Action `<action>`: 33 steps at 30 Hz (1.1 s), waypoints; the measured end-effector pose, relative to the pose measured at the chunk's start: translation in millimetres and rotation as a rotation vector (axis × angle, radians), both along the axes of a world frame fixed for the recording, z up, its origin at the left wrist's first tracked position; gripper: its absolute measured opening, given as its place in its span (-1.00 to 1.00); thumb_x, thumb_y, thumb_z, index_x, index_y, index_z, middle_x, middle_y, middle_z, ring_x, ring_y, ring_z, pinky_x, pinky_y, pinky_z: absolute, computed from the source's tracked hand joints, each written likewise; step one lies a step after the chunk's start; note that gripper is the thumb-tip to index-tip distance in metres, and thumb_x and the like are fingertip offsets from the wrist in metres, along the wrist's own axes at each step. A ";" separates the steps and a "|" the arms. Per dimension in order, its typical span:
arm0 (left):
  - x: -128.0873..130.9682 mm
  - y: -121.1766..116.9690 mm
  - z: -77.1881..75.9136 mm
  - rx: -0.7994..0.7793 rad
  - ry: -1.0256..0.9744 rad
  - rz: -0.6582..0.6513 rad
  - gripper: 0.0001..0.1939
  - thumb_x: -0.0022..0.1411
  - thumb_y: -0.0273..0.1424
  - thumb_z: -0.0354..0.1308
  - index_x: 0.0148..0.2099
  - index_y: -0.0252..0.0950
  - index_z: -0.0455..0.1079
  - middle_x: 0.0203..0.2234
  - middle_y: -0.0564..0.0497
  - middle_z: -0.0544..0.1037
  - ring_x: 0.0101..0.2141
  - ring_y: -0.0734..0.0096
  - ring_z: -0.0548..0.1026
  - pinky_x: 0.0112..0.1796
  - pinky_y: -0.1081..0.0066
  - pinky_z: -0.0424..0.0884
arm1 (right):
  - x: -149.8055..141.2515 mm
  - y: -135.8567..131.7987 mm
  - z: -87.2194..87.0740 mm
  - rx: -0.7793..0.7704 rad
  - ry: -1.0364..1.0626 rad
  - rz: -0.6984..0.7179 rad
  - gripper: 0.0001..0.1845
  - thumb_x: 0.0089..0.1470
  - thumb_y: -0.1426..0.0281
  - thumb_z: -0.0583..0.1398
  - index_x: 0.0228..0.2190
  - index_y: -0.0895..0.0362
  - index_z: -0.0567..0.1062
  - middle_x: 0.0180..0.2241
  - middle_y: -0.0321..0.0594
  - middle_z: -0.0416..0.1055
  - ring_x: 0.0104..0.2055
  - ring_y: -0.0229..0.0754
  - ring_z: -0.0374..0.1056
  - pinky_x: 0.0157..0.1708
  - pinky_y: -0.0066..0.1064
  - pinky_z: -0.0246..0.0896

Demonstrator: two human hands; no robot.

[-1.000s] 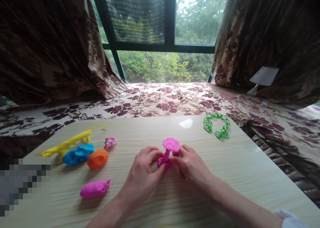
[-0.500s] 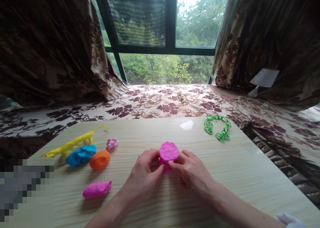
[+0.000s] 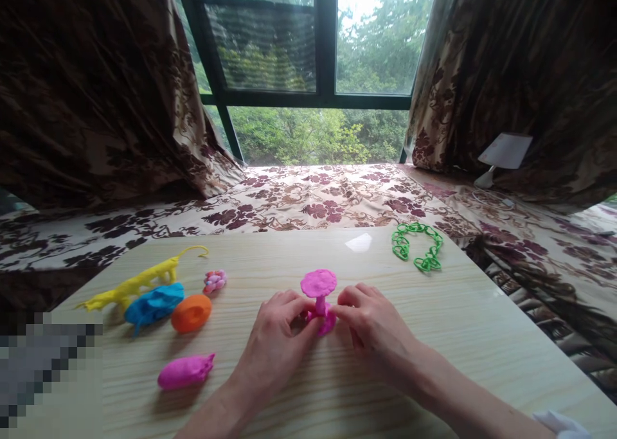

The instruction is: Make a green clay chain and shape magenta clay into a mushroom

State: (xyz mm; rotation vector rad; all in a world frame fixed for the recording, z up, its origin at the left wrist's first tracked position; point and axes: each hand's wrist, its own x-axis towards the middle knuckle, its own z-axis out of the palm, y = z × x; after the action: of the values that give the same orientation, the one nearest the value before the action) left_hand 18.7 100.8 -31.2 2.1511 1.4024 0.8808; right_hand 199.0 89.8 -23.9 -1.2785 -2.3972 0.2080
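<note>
A pink modelling-clay stand [image 3: 319, 283] rises from the table in front of me, with a flat scalloped disc on top, a thin stem and a wider base. My left hand [image 3: 282, 326] is closed, thumb and forefinger pinching the lower stem and base from the left. On the other side my right hand [image 3: 373, 317] is closed too, its thumb and fingertips at the right edge of the base. Part of the base is hidden behind the fingers.
To the left lie a yellow clay animal [image 3: 135, 283], a blue clay piece [image 3: 155, 305], an orange disc [image 3: 191, 313], a small pink beaded clump [image 3: 214, 281] and a pink clay roll [image 3: 186, 371]. A green clay chain [image 3: 400, 241] curves at the back right.
The stand's disc has tipped back from facing me to nearly level, so the stem shows. My right hand's fingers have moved off the disc to the right and down by the base.
</note>
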 end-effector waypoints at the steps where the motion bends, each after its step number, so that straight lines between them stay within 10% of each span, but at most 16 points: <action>1: 0.4 0.0 -0.2 0.010 0.009 0.005 -0.85 0.10 -0.25 0.10 -0.34 -0.18 0.44 -0.43 0.03 0.47 -0.29 0.34 0.40 -0.27 0.37 0.32 | -1.3 -0.9 -1.1 0.001 -0.031 0.003 -0.73 -0.10 0.61 0.09 -0.35 0.09 0.44 -0.35 -0.22 0.31 -0.29 -0.18 0.13 -0.29 -0.36 0.03; 19: 1.9 -1.5 -0.4 0.073 0.027 0.027 -0.90 0.10 -0.36 0.08 -0.36 -0.21 0.42 -0.45 0.04 0.46 -0.34 0.36 0.40 -0.26 0.37 0.31 | -7.1 -3.6 -3.5 0.034 -0.242 0.004 -0.81 0.03 0.48 0.09 -0.25 0.17 0.39 -0.32 -0.13 0.30 -0.27 -0.12 0.11 -0.30 -0.33 0.03; 33: 2.4 -1.5 -6.9 -0.054 -0.210 0.009 -0.75 0.14 -0.34 0.07 -0.11 -0.18 0.37 -0.18 -0.02 0.44 -0.15 0.33 0.40 -0.16 0.36 0.36 | 6.1 4.0 -2.2 -0.108 0.206 -0.067 -0.48 -0.14 0.70 0.00 -0.17 0.03 0.40 -0.30 -0.26 0.32 -0.25 -0.24 0.18 -0.26 -0.45 0.06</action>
State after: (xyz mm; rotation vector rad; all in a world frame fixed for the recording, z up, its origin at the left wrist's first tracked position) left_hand 21.1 99.2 -38.1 1.9506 1.3169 1.0277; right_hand 205.0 93.8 -26.1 -1.3141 -2.1911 0.4326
